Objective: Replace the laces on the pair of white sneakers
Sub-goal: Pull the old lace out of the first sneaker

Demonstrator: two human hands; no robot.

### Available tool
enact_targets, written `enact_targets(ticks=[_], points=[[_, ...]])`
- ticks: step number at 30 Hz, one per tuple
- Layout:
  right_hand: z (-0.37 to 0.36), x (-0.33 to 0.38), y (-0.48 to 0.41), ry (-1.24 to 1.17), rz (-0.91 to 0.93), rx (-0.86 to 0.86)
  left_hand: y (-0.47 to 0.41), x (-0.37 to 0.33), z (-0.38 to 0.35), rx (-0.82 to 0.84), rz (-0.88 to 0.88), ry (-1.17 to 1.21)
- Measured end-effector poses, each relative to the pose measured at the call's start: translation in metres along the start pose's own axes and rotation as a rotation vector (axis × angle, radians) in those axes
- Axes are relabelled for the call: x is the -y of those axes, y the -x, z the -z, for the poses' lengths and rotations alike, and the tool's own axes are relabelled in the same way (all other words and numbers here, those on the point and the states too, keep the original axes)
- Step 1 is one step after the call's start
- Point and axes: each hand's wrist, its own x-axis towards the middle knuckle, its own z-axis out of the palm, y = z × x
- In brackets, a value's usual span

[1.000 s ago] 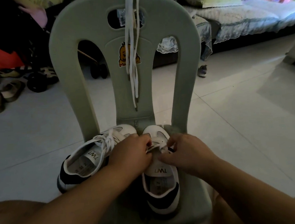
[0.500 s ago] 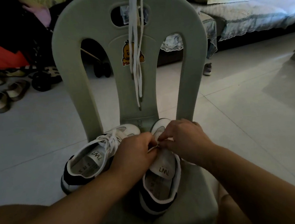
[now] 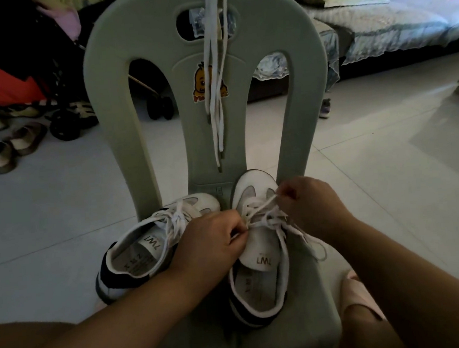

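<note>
— What has changed in the last second?
— The bow on the right shoe [image 3: 259, 254] is gone. Both hands were bunched over it. Now the right hand [image 3: 310, 206] has drawn off to the side by the toe, pinching a strand of the lace [image 3: 267, 216] taut, and loose ends trail on the chair [image 3: 304, 332] seat beside the shoe.
— And the left hand?
— The left hand [image 3: 212, 244] stays at the top of the tongue, fingers curled, pinching the lace where it crosses.
— Where does that leave the job?
— Early, I'd say. The old lace is untied but still threaded through the eyelets, so it has to come out row by row. The left shoe [image 3: 146, 249], just beside it on the seat, is still tied. The new laces [image 3: 218, 92] hang over the chair back, untouched.
— Any risk?
— The shoe could slide under the tugging. The left hand seems to steady it.
</note>
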Motion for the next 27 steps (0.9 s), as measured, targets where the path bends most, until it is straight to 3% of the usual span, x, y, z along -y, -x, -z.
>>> enact_targets(ticks=[4, 7, 10, 13, 16, 18, 23, 27], points=[[-0.001, 0.01, 0.007, -0.059, 0.238, 0.223, 0.001, -0.001, 0.0, 0.002, -0.026, 0.004], [-0.001, 0.015, 0.006, 0.171, 0.412, 0.241, 0.002, -0.001, 0.0, -0.008, -0.067, -0.018], [-0.003, 0.016, 0.005, 0.284, 0.472, 0.211, 0.002, 0.0, -0.001, 0.006, -0.068, -0.022], [0.001, 0.012, 0.004, 0.139, 0.346, 0.083, 0.003, 0.003, 0.0, 0.044, -0.069, -0.006], [0.016, -0.005, -0.006, -0.015, -0.005, -0.173, 0.004, 0.005, 0.001, 0.052, -0.083, -0.016], [0.025, -0.012, -0.008, 0.0, -0.095, -0.124, 0.003, 0.004, 0.001, 0.042, -0.09, -0.027], [0.013, 0.007, 0.01, -0.015, 0.213, 0.251, 0.002, 0.004, 0.0, 0.05, -0.09, -0.026], [-0.006, 0.013, 0.007, 0.111, 0.486, 0.246, 0.0, 0.007, -0.003, 0.022, -0.136, -0.037]])
